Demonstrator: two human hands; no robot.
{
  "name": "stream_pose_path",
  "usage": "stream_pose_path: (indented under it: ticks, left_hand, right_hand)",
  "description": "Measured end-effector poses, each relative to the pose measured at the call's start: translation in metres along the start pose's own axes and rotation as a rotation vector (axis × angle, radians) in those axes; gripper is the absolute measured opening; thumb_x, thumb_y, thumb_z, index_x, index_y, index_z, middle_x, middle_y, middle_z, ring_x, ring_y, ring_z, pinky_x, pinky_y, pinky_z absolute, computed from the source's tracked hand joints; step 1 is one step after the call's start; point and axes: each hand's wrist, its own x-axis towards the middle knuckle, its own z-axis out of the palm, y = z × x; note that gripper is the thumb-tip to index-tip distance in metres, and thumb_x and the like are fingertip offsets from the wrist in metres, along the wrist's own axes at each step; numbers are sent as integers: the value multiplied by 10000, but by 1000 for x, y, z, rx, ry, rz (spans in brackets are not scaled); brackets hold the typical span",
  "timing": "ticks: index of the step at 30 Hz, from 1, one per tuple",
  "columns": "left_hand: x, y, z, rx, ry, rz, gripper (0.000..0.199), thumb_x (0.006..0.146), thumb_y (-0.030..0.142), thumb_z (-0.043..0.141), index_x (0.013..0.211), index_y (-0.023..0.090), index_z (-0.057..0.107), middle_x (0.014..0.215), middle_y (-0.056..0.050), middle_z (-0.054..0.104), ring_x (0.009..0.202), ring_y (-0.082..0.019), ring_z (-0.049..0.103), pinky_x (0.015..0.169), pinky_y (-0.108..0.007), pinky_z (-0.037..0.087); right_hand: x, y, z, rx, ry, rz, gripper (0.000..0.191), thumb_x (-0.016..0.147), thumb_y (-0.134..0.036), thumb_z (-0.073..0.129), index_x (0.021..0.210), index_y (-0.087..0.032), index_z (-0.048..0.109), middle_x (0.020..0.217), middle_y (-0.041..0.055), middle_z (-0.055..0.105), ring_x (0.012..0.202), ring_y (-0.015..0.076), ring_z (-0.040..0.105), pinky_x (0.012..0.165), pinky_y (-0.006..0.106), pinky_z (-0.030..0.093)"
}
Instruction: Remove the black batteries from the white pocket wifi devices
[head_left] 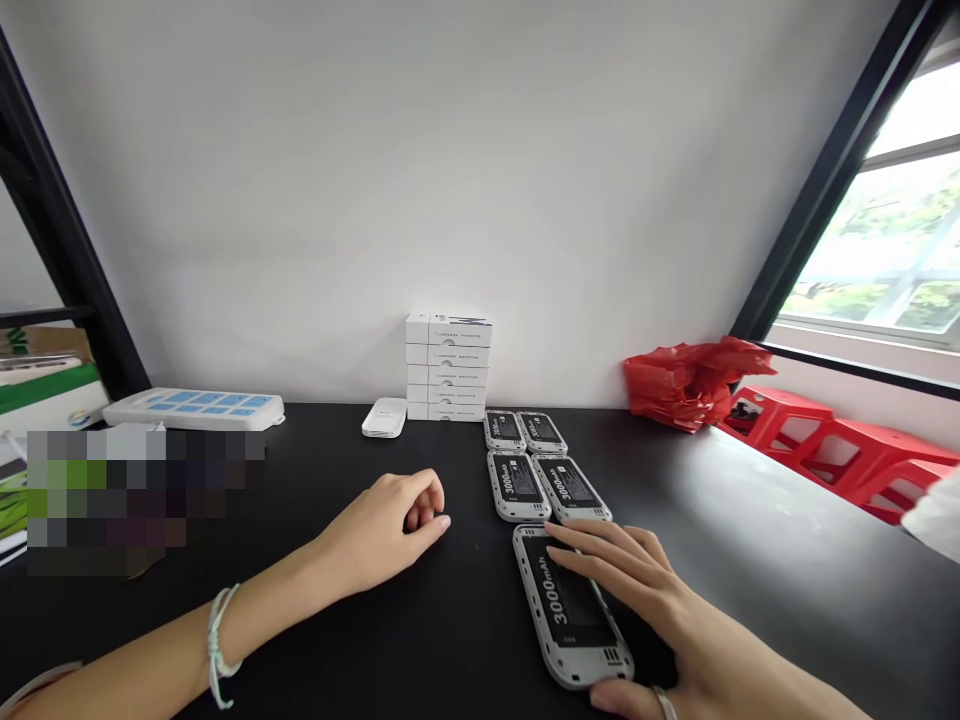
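My right hand (652, 590) spans a grey, open-backed handheld device (592, 662) with a black battery marked 3000mAh. Its fingertips lie over the far end and its thumb is at the near corner, so it grips the device on the tabletop. My left hand (390, 530) rests on the table to the left, fingers loosely curled in, with nothing visible in them. Beyond the right hand lie several matching devices in two columns, the nearest ones being a left device (517, 485) and a right device (571, 487).
Against the wall stands a stack of white boxes (448, 368), with small white flat items (385, 417) beside it. A white power strip (195, 408) lies at the back left. At the right are a red plastic bag (679, 382) and red stools (847, 450) beyond the black table (300, 660).
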Motion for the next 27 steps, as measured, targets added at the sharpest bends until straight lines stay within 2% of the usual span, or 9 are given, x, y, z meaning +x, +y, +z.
stream_pose_path:
  ticks: [6, 10, 12, 14, 17, 20, 22, 25, 27]
  left_hand:
    - [-1, 0, -1, 54, -24, -4, 171, 837, 381, 489, 791, 225, 543, 740, 21, 593, 705, -149, 564, 624, -256, 428]
    - [-1, -4, 3, 87, -23, 11, 161, 841, 378, 487, 799, 234, 545, 747, 23, 586, 727, -156, 559, 632, -256, 418]
    - [-1, -4, 3, 98, -31, 17, 157, 843, 379, 486, 805, 238, 545, 746, 24, 582, 728, -159, 557, 626, -258, 409]
    - [-1, -2, 2, 109, -37, 20, 158, 842, 380, 487, 809, 238, 547, 743, 24, 576, 724, -160, 554, 622, -261, 402]
    - [-1, 1, -2, 117, -58, 19, 160, 844, 373, 482, 815, 230, 547, 745, 19, 569, 726, -159, 550, 631, -263, 399]
    - [-1, 2, -4, 121, -77, 25, 156, 845, 366, 480, 822, 227, 546, 748, 19, 568, 731, -156, 547, 644, -264, 401]
    - [-1, 2, -4, 123, -80, 29, 150, 844, 361, 482, 830, 227, 548, 748, 18, 571, 730, -156, 544, 650, -266, 403]
    - [-1, 2, -4, 132, -88, 34, 141, 846, 347, 485, 842, 225, 555, 752, 15, 573, 744, -160, 542, 664, -272, 406]
    - [-1, 2, -4, 137, -88, 35, 131, 844, 339, 490, 837, 225, 554, 742, 17, 564, 742, -161, 540, 658, -271, 405]
  right_hand:
    - [3, -9, 0, -32, 20, 2, 694, 818, -500, 598, 1428, -361, 297, 1458, 46, 404, 1349, 364, 280, 1015, 606, 339]
    - [21, -6, -17, 51, 2, 12, 674, 752, -587, 638, 1341, -322, 443, 1416, 72, 450, 1333, 354, 306, 1046, 590, 293]
    - [40, 5, -28, 98, 49, 32, 544, 793, -570, 605, 1259, -305, 515, 1338, 68, 523, 1285, 312, 389, 1062, 569, 275]
    - [66, 23, -38, 110, 127, 53, 425, 843, -528, 561, 1179, -267, 563, 1229, 66, 590, 1204, 268, 475, 1038, 508, 335]
    - [112, 52, -48, 60, 106, 124, 505, 799, -518, 609, 1186, -197, 568, 1211, 95, 587, 1188, 273, 490, 1006, 430, 380]
    - [153, 76, -51, 62, 111, 170, 524, 867, -481, 495, 1282, -161, 511, 1283, 98, 547, 1251, 294, 445, 1014, 394, 349]
    - [174, 88, -52, 77, 59, 213, 582, 776, -487, 616, 1248, -153, 553, 1238, 114, 591, 1206, 338, 492, 992, 428, 370]
    - [196, 102, -53, 116, -82, 278, 694, 491, -417, 846, 1108, -165, 651, 1102, 140, 673, 1035, 366, 612, 901, 462, 462]
    - [201, 109, -52, 142, -137, 305, 733, 467, -398, 858, 1134, -188, 637, 1105, 139, 672, 1009, 349, 628, 884, 458, 479]
